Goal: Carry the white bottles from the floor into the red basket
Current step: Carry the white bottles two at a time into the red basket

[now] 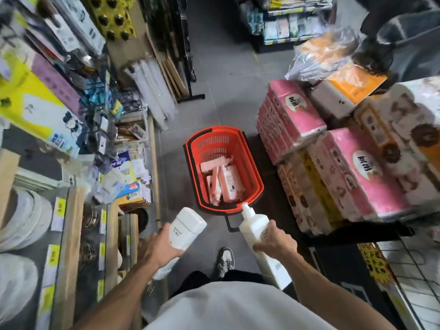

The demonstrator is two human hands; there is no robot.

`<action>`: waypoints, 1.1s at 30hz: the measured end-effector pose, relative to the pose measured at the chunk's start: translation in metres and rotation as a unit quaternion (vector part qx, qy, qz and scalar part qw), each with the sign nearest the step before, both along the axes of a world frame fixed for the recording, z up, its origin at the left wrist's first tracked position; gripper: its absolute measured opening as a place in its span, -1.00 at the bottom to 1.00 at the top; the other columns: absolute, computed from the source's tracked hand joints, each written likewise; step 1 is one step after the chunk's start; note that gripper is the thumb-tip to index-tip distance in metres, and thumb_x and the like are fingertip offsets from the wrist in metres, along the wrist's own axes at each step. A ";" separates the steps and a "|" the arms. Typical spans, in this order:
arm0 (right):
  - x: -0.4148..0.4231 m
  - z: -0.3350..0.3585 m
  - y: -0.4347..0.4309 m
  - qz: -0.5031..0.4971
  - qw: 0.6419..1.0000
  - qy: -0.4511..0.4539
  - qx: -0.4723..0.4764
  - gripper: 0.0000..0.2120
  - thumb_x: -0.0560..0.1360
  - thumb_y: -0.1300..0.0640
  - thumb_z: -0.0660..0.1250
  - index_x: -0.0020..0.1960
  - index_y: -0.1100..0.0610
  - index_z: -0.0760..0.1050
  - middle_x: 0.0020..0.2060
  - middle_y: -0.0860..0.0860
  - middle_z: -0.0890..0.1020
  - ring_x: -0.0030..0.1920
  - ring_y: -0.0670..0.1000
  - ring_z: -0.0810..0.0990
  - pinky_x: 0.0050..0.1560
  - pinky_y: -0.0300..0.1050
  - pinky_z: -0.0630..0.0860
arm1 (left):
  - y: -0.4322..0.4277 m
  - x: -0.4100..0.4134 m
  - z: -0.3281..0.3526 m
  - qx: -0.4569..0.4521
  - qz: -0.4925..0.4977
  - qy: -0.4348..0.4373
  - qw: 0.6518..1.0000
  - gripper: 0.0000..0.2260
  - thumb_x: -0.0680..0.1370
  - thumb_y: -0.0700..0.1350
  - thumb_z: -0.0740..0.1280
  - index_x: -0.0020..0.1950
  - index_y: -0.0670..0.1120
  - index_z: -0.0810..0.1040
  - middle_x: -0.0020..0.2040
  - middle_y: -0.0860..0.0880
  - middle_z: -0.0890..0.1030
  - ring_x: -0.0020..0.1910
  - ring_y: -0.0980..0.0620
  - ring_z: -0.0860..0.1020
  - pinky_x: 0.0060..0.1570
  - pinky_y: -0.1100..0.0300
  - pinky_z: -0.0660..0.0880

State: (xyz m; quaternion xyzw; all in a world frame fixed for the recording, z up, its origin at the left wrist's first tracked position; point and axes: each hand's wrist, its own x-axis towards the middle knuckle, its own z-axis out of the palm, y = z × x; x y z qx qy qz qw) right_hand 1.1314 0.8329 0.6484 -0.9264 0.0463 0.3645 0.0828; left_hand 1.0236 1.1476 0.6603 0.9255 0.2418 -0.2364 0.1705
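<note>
Currently both hands are loaded; left hand has fingers curled round the middle of the left bottle; right hand is clamped round the body of the right bottle; both bottles are off the floor, in the air.

Red basket sits on the floor straight ahead, beyond both hands, open top up, pink packs lying in the bottom.

Key relation: the right bottle's long axis runs from the person's hip forward, cap end leading; the cap overlaps the basket's near rim in view. The left bottle's blunt end also points forward, but off to the basket's left, apart from the rim.

My read: the right hand is nearer, so a short reach forward, then let go; the left hand has to swing inward first.

Both forearms are stretched forward and down; the black handle lies between the two bottles, so watch for a snag.
</note>
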 end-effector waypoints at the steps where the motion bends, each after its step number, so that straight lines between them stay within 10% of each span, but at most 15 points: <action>1: 0.011 -0.002 0.004 -0.001 1.000 -0.002 0.002 -0.33 0.19 -0.25 0.47 0.13 -0.03 0.24 -0.07 -0.07 0.58 -0.06 0.08 0.62 0.00 0.00 0.58 | 0.003 0.012 -0.001 0.004 0.001 0.002 1.000 -0.33 0.29 0.22 0.50 0.31 0.09 0.35 0.15 0.00 0.63 0.05 -0.11 0.61 -0.12 0.14 0.44; 23: 0.177 -0.005 0.122 -0.110 0.994 0.022 -0.004 -0.29 0.27 -0.24 0.51 0.23 -0.01 0.22 -0.14 -0.12 0.52 -0.14 0.00 0.60 -0.10 -0.01 0.61 | 0.118 0.255 -0.027 -0.031 -0.097 0.055 0.993 -0.39 0.22 0.27 0.51 0.11 0.11 0.28 0.06 0.01 0.61 -0.02 -0.12 0.60 -0.15 0.09 0.51; 33: 0.241 -0.070 0.142 -0.193 0.977 0.083 0.017 -0.30 0.26 -0.25 0.51 0.17 -0.06 0.16 -0.16 -0.12 0.51 -0.16 0.00 0.61 -0.05 0.05 0.64 | 0.101 0.386 -0.069 0.021 -0.380 0.063 0.923 -0.34 0.33 0.12 0.49 0.35 0.07 0.30 0.21 0.08 0.54 0.10 -0.08 0.60 -0.11 0.07 0.47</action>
